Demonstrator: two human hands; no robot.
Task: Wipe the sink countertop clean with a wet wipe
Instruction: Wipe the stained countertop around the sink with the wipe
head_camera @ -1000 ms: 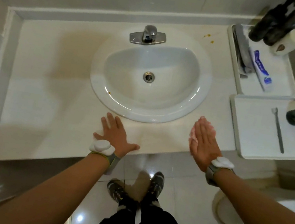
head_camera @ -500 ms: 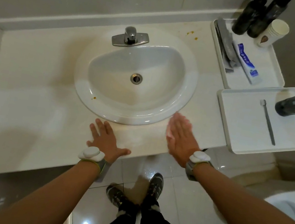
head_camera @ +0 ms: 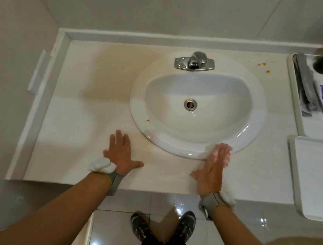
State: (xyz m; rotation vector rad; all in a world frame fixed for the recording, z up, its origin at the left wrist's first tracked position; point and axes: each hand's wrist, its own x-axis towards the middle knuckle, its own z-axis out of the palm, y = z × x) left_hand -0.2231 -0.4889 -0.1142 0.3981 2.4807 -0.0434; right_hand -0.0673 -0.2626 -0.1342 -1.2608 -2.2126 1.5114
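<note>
pale bench [head_camera: 91, 123] around the sink [head_camera: 250, 125]; your right hand [head_camera: 211, 174] presses flat, fingers together, on the limp, slippery wet wipe [head_camera: 287, 181]; left hand [head_camera: 121, 155] splayed, empty.

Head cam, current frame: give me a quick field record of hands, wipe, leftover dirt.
left hand: flat on countertop, empty
right hand: flat, pressing wet wipe at front rim of the sink
dirt: orange specks right of faucet; one speck on sink's left rim
stain: yellowish patch left of sink
</note>
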